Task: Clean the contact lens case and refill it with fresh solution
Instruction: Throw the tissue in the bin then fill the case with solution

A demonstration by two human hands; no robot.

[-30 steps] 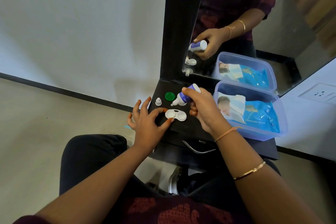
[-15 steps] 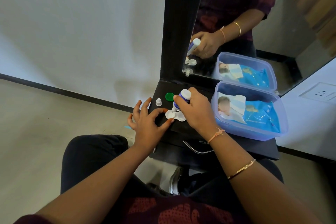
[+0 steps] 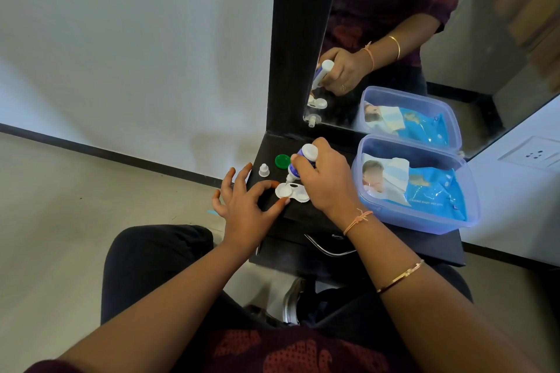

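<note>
A white two-well contact lens case lies open on the black dresser top. My left hand pinches its left end between thumb and forefinger, the other fingers spread. My right hand grips a small white-and-blue solution bottle, tipped nozzle-down right over the case's left well. A green case cap and the bottle's small white cap lie just behind the case.
A clear blue-tinted plastic box holding a blue wipes pack stands right of my right hand. A black-framed mirror rises behind the top and reflects the hand and box. A metal drawer handle sits below the front edge.
My right hand has swung the bottle from a slant to nozzle-down and lowered it onto the case's left well. My left hand has kept its hold on the case.
</note>
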